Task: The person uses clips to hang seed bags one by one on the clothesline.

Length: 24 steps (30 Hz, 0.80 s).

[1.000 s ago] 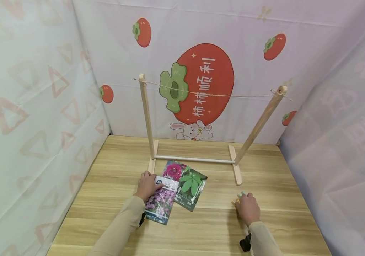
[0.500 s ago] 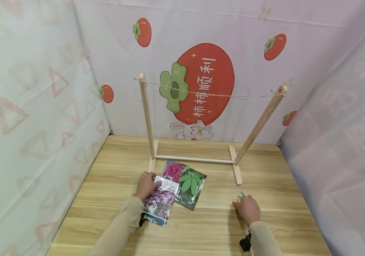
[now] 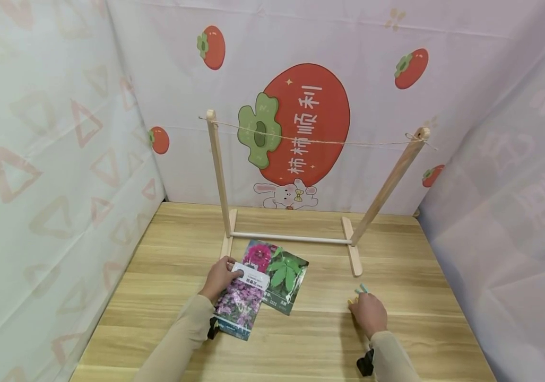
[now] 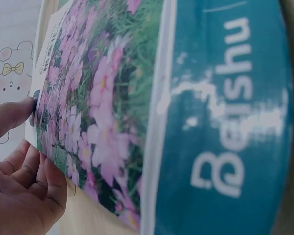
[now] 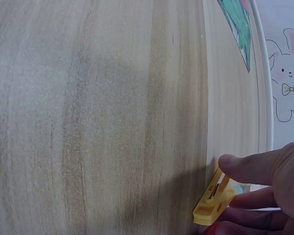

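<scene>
My left hand (image 3: 219, 280) grips the upper left edge of a seed packet (image 3: 241, 306) with pink flowers, thumb on its front and fingers behind. In the left wrist view the packet (image 4: 103, 117) fills most of the picture, its teal band reading "Beishu". A green-leaf packet (image 3: 285, 278) and a magenta-flower packet (image 3: 258, 255) lie just beyond it on the table, partly overlapped. At the right, my right hand (image 3: 371, 314) pinches a yellow clothespin (image 5: 214, 201) between thumb and fingers. A teal clothespin (image 3: 363, 288) shows past the fingers, and a bit of red peeks out below the yellow one.
A wooden stand spans the back of the table (image 3: 301, 339), with a left post (image 3: 219, 175), a right post (image 3: 389, 185) and a white crossbar (image 3: 291, 238). A thin string (image 3: 320, 141) stretches between the post tops. Printed cloth walls (image 3: 181, 170) enclose the table.
The pink-flower packet has tilted in my left hand, and its lower edge has shifted slightly toward me. My right hand has drawn back a little, its clothespins turning slightly.
</scene>
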{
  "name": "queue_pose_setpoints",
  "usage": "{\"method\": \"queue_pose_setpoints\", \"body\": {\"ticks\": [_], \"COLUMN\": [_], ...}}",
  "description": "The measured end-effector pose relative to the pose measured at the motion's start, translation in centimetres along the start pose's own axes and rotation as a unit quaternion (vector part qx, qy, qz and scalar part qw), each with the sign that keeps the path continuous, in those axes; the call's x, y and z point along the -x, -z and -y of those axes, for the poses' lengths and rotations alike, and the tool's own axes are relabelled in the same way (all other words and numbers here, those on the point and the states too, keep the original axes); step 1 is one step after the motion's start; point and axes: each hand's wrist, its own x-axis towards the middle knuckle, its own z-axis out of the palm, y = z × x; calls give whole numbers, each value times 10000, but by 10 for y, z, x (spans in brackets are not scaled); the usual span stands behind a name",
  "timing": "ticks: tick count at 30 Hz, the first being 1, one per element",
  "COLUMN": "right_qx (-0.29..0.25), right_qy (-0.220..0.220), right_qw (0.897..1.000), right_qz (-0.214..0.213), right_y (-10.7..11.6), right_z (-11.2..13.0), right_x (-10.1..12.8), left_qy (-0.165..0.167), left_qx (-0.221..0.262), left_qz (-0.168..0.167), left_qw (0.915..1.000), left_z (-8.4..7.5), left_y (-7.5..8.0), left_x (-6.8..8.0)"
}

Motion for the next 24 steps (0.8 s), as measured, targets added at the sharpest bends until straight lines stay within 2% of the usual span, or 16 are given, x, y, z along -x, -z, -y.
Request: {"method": "queue_pose_setpoints", "body": {"ticks": [3, 7, 9, 14, 20, 24], "right_qx": [-78, -143, -164, -151, -149, -326], "right_qy": [-75, -127, -146, -110, 80, 104], "right_qw": [9999, 9998, 9997, 9998, 9998, 9994], "right_qz": [17, 52, 81, 2, -134, -32], "right_y": [-2, -4, -5, -7, -6, -1], "right_z": [0, 0, 0, -1, 0, 1], "right_x": [0, -1, -1, -3, -4, -4], "left_qy": [109, 340, 331, 125, 164, 261], "left_qx": [367, 1196, 1329, 782, 705, 801], "left_qz": [130, 352, 387, 291, 304, 309], "left_qw": [9992, 9916, 9898, 9964, 9969, 9960], "left_z": [2, 5, 7, 10, 11, 10], "left_y": [-2, -2, -2, 2, 8, 12], "left_x": [-2, -4, -4, -5, -5, -4]}}
